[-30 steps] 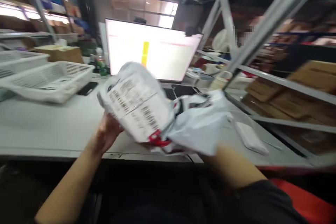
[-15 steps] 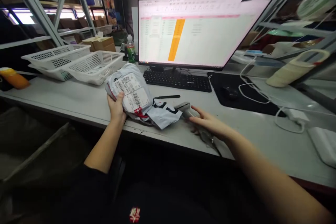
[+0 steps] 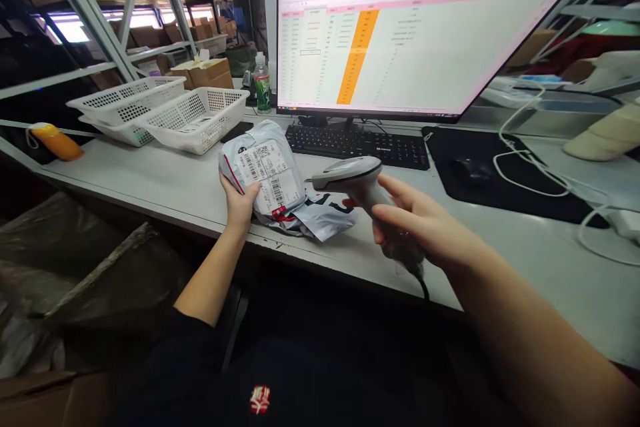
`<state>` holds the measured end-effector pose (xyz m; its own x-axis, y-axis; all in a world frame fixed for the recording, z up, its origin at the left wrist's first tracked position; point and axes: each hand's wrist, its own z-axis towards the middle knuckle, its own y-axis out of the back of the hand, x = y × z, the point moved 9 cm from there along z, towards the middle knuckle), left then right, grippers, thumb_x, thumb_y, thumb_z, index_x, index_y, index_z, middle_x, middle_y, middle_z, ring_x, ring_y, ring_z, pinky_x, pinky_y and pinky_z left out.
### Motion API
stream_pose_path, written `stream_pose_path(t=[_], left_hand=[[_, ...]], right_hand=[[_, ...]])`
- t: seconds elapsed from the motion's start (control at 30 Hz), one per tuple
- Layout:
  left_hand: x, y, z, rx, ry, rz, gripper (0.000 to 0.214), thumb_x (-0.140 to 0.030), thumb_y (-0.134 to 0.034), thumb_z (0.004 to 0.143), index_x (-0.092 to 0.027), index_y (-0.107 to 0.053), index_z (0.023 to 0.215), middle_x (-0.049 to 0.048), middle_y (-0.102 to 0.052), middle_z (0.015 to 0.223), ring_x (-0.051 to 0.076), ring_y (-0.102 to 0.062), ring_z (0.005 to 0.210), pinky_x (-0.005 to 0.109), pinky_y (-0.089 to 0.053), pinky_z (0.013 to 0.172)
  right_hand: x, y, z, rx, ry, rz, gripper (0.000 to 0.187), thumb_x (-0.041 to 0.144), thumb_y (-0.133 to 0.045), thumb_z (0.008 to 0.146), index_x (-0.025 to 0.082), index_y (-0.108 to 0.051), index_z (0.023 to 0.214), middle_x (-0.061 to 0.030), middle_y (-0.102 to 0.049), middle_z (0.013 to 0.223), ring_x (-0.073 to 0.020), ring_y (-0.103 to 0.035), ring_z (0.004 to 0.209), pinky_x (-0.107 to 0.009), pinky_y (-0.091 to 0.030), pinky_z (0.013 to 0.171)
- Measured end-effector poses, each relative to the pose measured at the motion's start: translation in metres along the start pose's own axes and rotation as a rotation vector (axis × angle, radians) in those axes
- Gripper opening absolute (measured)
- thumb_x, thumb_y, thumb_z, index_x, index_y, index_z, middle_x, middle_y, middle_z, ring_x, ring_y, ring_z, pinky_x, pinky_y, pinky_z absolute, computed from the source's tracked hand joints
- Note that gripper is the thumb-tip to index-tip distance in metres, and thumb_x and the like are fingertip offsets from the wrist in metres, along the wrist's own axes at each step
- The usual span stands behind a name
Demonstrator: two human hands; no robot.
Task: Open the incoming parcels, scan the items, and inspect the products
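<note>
My left hand (image 3: 239, 201) grips a grey plastic mailer parcel (image 3: 273, 173) by its near edge, tilted so its white barcode label faces up. The parcel rests on the white desk (image 3: 150, 177) near the front edge. My right hand (image 3: 417, 223) is wrapped round the handle of a grey barcode scanner (image 3: 353, 177). The scanner is lifted off the desk and its head points left at the label, a short way from it. A cable hangs from the scanner's handle over the desk edge.
A monitor (image 3: 400, 33) showing a spreadsheet stands behind a black keyboard (image 3: 357, 143). A mouse (image 3: 470, 170) lies on a black mat to the right with white cables. White mesh baskets (image 3: 195, 117) and a bottle (image 3: 261, 83) stand at the left, metal shelving behind.
My right hand has closed on the scanner, which lay on the desk, and raised it toward the parcel's label. The left hand keeps the parcel in about the same place.
</note>
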<state>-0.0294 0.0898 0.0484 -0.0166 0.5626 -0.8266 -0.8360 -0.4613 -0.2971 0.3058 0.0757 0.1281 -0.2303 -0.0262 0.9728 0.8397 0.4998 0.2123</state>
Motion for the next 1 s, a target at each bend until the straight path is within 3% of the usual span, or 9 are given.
stream_pose_path(t=[0.17, 0.5, 0.63, 0.73, 0.83, 0.93, 1.0], left_hand=[[0.005, 0.001, 0.001, 0.016, 0.013, 0.051, 0.120, -0.055, -0.085, 0.075, -0.030, -0.012, 0.166, 0.0148, -0.036, 0.168, 0.035, -0.041, 0.154, 0.052, -0.032, 0.130], [-0.003, -0.005, -0.004, 0.051, -0.064, 0.038, 0.115, -0.042, -0.088, 0.074, -0.031, -0.019, 0.165, 0.0123, -0.035, 0.169, 0.032, -0.036, 0.158, 0.049, -0.025, 0.133], [-0.002, -0.007, -0.002, 0.071, -0.022, -0.027, 0.106, -0.044, -0.091, 0.070, -0.028, -0.035, 0.159, 0.0127, -0.045, 0.163, 0.035, -0.043, 0.154, 0.050, -0.032, 0.130], [0.001, -0.008, 0.001, 0.072, 0.044, -0.109, 0.089, -0.048, -0.088, 0.072, -0.028, -0.049, 0.150, 0.0110, -0.058, 0.152, 0.035, -0.053, 0.145, 0.050, -0.041, 0.125], [0.003, -0.010, 0.001, 0.075, 0.121, -0.155, 0.076, -0.049, -0.088, 0.073, -0.025, -0.059, 0.139, 0.0109, -0.067, 0.140, 0.035, -0.062, 0.133, 0.050, -0.049, 0.117], [0.002, -0.012, -0.002, 0.089, 0.160, -0.168, 0.069, -0.052, -0.087, 0.074, -0.023, -0.064, 0.132, 0.0115, -0.070, 0.133, 0.035, -0.065, 0.128, 0.050, -0.052, 0.113], [-0.001, -0.012, -0.003, 0.084, 0.138, -0.162, 0.068, -0.054, -0.086, 0.075, -0.023, -0.065, 0.131, 0.0115, -0.071, 0.133, 0.035, -0.065, 0.128, 0.050, -0.051, 0.114]], right_hand=[[0.013, -0.040, 0.006, 0.145, 0.086, -0.093, 0.092, 0.047, -0.074, 0.087, 0.025, -0.034, 0.166, -0.0068, -0.073, 0.098, -0.0166, -0.065, 0.061, -0.026, -0.050, 0.049], [0.064, -0.067, 0.004, 0.159, 0.370, -0.311, 0.081, 0.035, -0.063, 0.092, 0.021, -0.033, 0.166, -0.0008, -0.069, 0.080, -0.0170, -0.064, 0.062, -0.031, -0.056, 0.062], [0.060, -0.058, 0.004, 0.111, 0.357, -0.281, 0.080, 0.040, -0.065, 0.090, 0.023, -0.038, 0.164, -0.0040, -0.075, 0.090, -0.0171, -0.065, 0.061, -0.031, -0.056, 0.057], [0.049, -0.035, 0.000, 0.026, 0.280, -0.140, 0.080, 0.048, -0.069, 0.088, 0.026, -0.042, 0.160, -0.0094, -0.077, 0.111, -0.0170, -0.064, 0.059, -0.030, -0.054, 0.051], [0.044, -0.015, -0.006, -0.033, 0.250, -0.044, 0.067, 0.051, -0.070, 0.088, 0.030, -0.052, 0.148, -0.0122, -0.072, 0.131, -0.0188, -0.067, 0.064, -0.032, -0.054, 0.048], [0.044, -0.011, -0.010, -0.020, 0.228, -0.100, 0.053, 0.045, -0.069, 0.087, 0.031, -0.058, 0.136, -0.0103, -0.071, 0.133, -0.0208, -0.069, 0.070, -0.033, -0.057, 0.051], [0.047, -0.017, -0.011, 0.007, 0.225, -0.202, 0.052, 0.041, -0.069, 0.085, 0.028, -0.059, 0.135, -0.0092, -0.074, 0.122, -0.0203, -0.069, 0.068, -0.032, -0.056, 0.051]])
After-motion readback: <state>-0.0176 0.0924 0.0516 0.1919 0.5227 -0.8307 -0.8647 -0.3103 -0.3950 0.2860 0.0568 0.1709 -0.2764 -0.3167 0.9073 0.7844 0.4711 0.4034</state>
